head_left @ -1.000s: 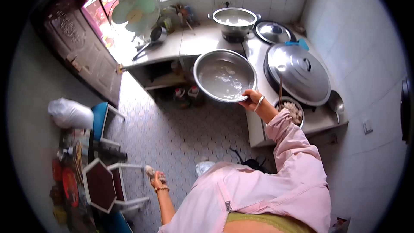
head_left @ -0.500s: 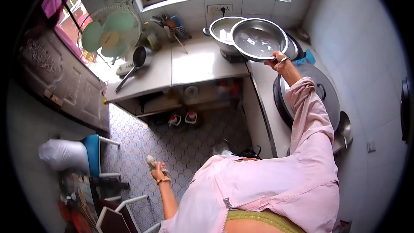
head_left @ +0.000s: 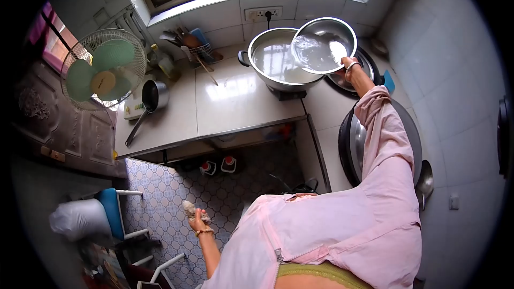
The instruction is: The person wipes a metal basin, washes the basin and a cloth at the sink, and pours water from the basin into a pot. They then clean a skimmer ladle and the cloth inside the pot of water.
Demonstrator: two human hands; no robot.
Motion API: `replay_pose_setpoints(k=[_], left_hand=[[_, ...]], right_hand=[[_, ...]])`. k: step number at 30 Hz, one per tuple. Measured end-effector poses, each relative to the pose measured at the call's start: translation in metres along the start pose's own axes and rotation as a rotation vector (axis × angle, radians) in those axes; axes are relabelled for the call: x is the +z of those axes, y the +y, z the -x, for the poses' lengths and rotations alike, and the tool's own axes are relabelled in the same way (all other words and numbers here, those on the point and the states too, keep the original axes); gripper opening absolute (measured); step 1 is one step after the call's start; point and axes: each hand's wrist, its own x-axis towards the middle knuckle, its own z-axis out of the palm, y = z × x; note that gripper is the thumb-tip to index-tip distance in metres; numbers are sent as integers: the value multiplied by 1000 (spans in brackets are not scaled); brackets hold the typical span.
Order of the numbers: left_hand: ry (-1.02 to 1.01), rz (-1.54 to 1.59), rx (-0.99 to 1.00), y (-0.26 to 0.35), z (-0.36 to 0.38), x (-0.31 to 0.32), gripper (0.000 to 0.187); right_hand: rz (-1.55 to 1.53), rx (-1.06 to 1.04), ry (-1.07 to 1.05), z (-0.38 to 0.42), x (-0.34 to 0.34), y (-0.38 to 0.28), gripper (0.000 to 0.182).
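1. In a small tiled kitchen, seen from above the person's head, the right hand (head_left: 349, 67) reaches forward in a pink sleeve and holds a wide steel basin (head_left: 323, 45) by its near rim.
2. The grip of that hand is clamped on the rim, thumb on the upper edge; the fingers underneath are hidden.
3. The basin is tilted toward a large steel pot (head_left: 276, 61), its far edge over the pot's open mouth, and cloudy liquid lies in both.
4. The pot stands on a burner at the back of the desk (head_left: 235, 99), below a window.
5. The basin looks stiff and thin-walled, probably heavy on one side with liquid in it, and its wet, smooth metal is likely slippery; the rolled rim is the only obvious place to take hold, and a second hand under the base would steady it.
6. The left hand (head_left: 197, 217) hangs low beside the body over the patterned floor, closed around a small pale lump I cannot identify.
7. A green fan (head_left: 103, 69) stands at the left end of the desk, and a big round lid (head_left: 409, 134) lies partly under the right arm.
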Motion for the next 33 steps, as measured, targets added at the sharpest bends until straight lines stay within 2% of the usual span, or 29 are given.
replay_pose_setpoints(k=[2,3,4,5,8,9,10,12,13,15,16,18,19,23,25,28,30,32,33], left_hand=[[5,-6,74,2,-5,4,22],[8,14,82,4,-6,7,23],[9,11,81,5,-7,9,23],[8,4,74,6,-8,11,23],[13,-16,54,-2,-23,5,23],[16,-25,39,-1,-26,6,23],[20,-28,35,-3,-27,7,23],[37,-6,65,4,-20,24,22],[32,-13,50,4,-23,26,21],[11,-15,42,3,-27,29,21],[-7,-13,39,3,-29,30,21],[-5,-14,47,0,-33,37,21],[3,-17,56,2,-34,38,22],[-27,1,53,2,-38,43,26],[-28,2,61,-1,-44,44,26],[-32,-1,62,0,-48,43,27],[-37,-9,75,1,-51,41,27],[-46,-18,65,3,-53,39,27],[-50,-25,55,5,-54,39,26]], right_hand=[[24,-31,46,-9,7,-1,25],[86,-32,-4,-3,9,-10,26],[146,-35,-53,-2,11,-15,27],[196,-116,-23,-11,14,-11,27],[309,-135,-23,-32,13,-17,27],[343,-197,41,-36,15,-17,31],[421,-278,-5,-70,11,-9,37],[602,-435,75,-63,13,-18,49],[606,-432,78,-59,16,-22,49],[815,-650,260,-49,21,-30,59],[817,-648,262,-43,21,-36,59],[874,-790,220,-24,23,-47,64],[814,-1001,225,-20,26,-47,63],[944,-973,189,-2,27,-58,60],[874,-1210,231,6,29,-60,58],[814,-1295,276,6,28,-64,64],[761,-1290,320,1,29,-59,62],[686,-977,430,-15,31,-49,57],[560,-887,404,-37,30,-36,51]])
